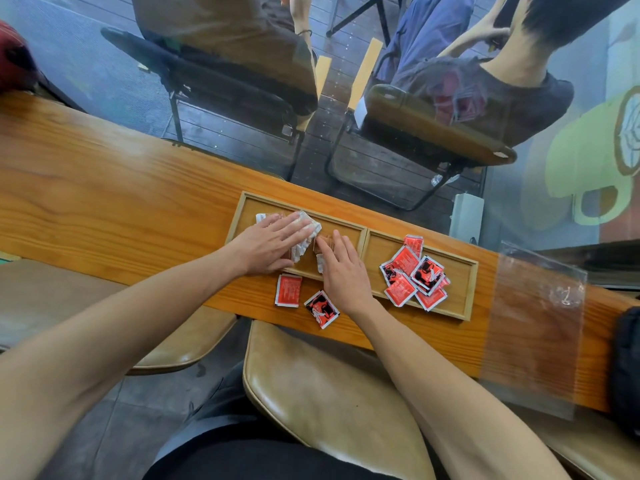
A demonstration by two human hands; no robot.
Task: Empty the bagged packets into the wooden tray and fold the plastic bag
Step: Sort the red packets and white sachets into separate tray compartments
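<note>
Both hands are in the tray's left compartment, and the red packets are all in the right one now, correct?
Not all. The head view shows two red packets on the table, in front of the tray. Both hands, left and right, are at its left compartment.

Bench [104, 202]: long, varnished wood | Window [104, 81]: 12 o'clock, behind bench | Folding chairs [433, 133]: beyond glass | Tan seat [329, 386]: 6 o'clock

Just one head cam, wide-angle, looking steeply down and forward from above the seat; the desk [104, 202] runs close across the middle, chairs [242, 91] behind glass further off.
</note>
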